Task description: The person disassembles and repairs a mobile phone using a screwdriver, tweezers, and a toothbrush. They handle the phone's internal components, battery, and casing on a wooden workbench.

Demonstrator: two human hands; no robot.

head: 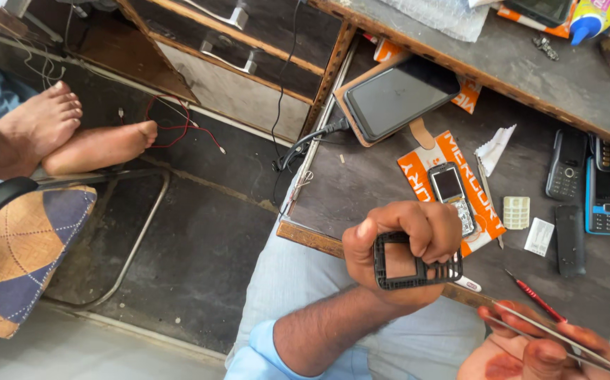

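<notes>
Your right hand [530, 348], nearest the lens at the bottom edge, is pinching thin metal tweezers [565, 338] between thumb and fingers, tips running off frame. Your left hand [407, 246] is curling closed around a black phone front frame [417, 266], thumb over the top bar, forearm rising from the lower left, the frame hanging just over the desk edge [312, 239].

Risk, as I judge it: the thin frame could be flexing or cracking under that tight grip, and the tweezer points could be slipping towards your fingers.

Beyond, an opened small phone [452, 193] is lying on an orange packet [459, 169]. Farther right, a loose keypad [516, 212] and several handsets [593, 183].
</notes>
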